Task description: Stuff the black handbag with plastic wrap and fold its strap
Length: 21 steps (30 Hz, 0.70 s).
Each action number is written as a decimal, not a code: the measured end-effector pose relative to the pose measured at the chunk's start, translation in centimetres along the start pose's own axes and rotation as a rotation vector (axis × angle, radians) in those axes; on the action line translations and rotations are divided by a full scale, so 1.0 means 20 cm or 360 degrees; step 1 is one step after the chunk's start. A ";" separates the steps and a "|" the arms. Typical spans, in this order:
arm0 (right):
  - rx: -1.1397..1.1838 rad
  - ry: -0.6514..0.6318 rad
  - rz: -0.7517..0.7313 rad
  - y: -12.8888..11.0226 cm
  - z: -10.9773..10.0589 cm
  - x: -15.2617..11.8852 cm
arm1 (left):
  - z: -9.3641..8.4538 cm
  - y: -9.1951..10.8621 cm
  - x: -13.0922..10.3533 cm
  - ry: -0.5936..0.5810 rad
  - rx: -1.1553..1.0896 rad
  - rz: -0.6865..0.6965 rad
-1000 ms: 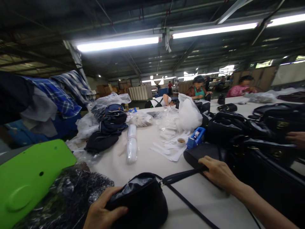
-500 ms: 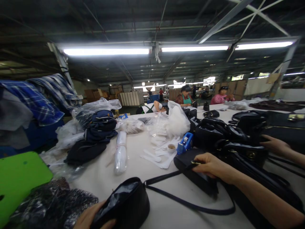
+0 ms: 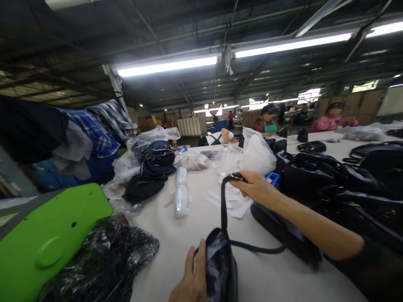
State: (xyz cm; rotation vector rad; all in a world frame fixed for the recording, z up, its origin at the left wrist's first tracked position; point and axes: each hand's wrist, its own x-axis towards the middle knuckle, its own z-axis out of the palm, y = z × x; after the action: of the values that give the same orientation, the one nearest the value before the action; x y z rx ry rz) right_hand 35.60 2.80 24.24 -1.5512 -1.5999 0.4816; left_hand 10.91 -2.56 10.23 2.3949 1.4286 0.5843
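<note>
A small black handbag [image 3: 222,268] stands at the near edge of the table, a clear plastic film showing at its opening. My left hand [image 3: 192,274] grips its left side with the fingers stretched along it; the thumb is hidden. From the bag a thin black strap [image 3: 224,205] rises to my right hand [image 3: 253,188], which pinches its end near a gold-coloured metal fitting [image 3: 237,176]. The lower part of the strap loops out over the table. Beneath my right forearm lies another black bag [image 3: 277,226].
Several black bags [image 3: 315,176] crowd the right. Behind my right hand are a blue tape dispenser [image 3: 274,179] and white paper pieces [image 3: 241,209]. A plastic-wrapped white roll [image 3: 181,193], navy backpacks [image 3: 154,163] and a green panel [image 3: 66,235] lie leftward. Co-workers [image 3: 270,126] sit across the table.
My right hand has lifted the strap end up and left from the black bag. The handbag has turned more upright. The view has swung right-to-left, and another person's hand has left the picture.
</note>
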 end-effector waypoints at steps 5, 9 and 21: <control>-0.0140 -0.0090 -0.0162 -0.11 0.07 -0.02 | -0.10 -0.01 0.17 -0.0541 -0.1158 -0.0381; -0.0195 -0.0156 -0.0318 -0.13 0.09 -0.04 | -0.13 -0.05 0.30 -0.0511 -0.1224 -0.0280; -0.0045 -0.0244 -0.0367 -0.15 0.16 -0.05 | -0.11 0.01 0.51 -0.0732 -0.1313 -0.0103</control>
State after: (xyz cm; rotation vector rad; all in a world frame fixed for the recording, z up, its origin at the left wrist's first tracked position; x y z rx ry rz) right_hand 31.23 2.15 24.34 -1.3551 -1.8838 0.4613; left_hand 14.40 6.48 14.15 1.6662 0.8305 0.4422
